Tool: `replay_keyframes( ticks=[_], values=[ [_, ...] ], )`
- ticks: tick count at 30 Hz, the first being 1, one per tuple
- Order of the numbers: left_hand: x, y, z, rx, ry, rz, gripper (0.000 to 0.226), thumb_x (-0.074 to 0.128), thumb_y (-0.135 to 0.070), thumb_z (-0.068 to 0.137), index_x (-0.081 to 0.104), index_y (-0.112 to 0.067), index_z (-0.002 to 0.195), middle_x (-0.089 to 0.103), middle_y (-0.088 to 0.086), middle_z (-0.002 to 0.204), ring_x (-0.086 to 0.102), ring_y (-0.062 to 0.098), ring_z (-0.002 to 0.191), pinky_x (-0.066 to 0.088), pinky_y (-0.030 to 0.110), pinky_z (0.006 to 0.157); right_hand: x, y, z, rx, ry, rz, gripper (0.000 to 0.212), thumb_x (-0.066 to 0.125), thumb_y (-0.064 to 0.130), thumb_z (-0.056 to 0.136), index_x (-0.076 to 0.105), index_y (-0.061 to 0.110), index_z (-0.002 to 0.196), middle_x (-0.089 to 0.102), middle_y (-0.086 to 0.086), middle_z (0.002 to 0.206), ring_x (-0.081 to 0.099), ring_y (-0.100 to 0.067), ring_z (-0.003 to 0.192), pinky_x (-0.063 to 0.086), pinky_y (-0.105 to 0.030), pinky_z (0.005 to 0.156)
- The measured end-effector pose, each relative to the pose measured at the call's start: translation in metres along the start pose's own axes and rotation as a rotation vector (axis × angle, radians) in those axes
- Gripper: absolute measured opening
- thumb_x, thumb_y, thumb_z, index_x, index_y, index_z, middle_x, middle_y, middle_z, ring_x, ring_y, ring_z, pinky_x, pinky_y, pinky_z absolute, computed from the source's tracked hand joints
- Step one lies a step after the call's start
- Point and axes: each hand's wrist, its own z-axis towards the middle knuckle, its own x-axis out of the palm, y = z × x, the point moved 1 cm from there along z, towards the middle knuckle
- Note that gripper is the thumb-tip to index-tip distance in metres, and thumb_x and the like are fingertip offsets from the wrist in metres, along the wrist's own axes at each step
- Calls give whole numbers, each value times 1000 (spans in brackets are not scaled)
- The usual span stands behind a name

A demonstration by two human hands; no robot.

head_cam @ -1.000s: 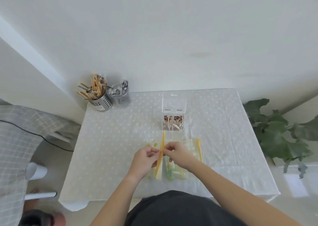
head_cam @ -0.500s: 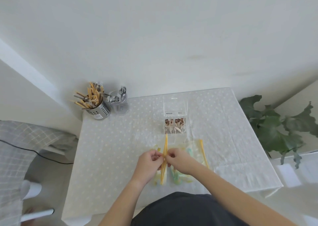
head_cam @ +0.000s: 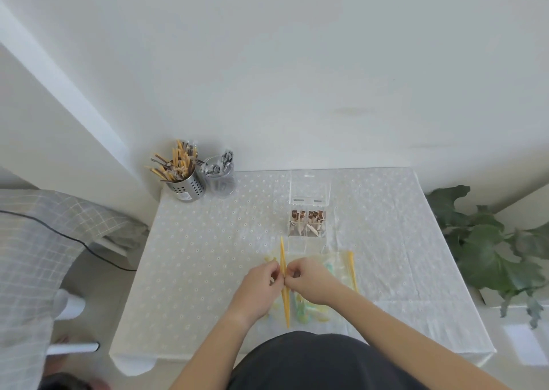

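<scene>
Both hands meet over a clear bag (head_cam: pixel 306 314) lying near the front of the table (head_cam: pixel 193 256). Left hand (head_cam: pixel 258 288) and right hand (head_cam: pixel 309 282) each pinch its yellow strip (head_cam: pixel 283 251) from opposite sides. A clear box (head_cam: pixel 307 224) sits just behind.

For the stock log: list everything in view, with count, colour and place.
Held bag: one, clear with yellow strip, table front.
Second bag: one, clear with yellow strip, right of it.
Clear box: one, lid open, brown and pale pieces, table middle.
Metal holder: one, silver, yellow-brown sticks, back left corner.
Clear cup: one, silvery utensils, beside holder.
Table: one, white dotted cloth.
Plant: one, green, right.
Checked cloth: one, grey, left.
Cable: one, black, left.
Left hand: pinches the strip.
Right hand: pinches the strip.
</scene>
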Motion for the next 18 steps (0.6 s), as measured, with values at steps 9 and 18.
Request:
replay_keyframes(
  ticks=[9, 18],
  values=[
    [-4, -3, -14, -6, -57, -35, 26, 52, -27, 99, 44, -17, 77, 42, -5, 66, 34, 13, 58, 30, 33, 57, -1, 6, -2, -16, -25, -56, 22, 56, 34, 71, 43, 20, 60, 36, 1, 61, 34, -15, 58, 32, -31, 55],
    [-8, 4, -20, -68, -8, -248, 24, 55, -30, 106, 60, -21, 85, 71, 1, 91, 71, 6, 77, 58, 37, 78, -5, 13, -8, -42, 68, -38, 28, 58, 37, 87, 58, 22, 63, 71, -1, 72, 49, -7, 53, 44, -25, 55]
  ],
)
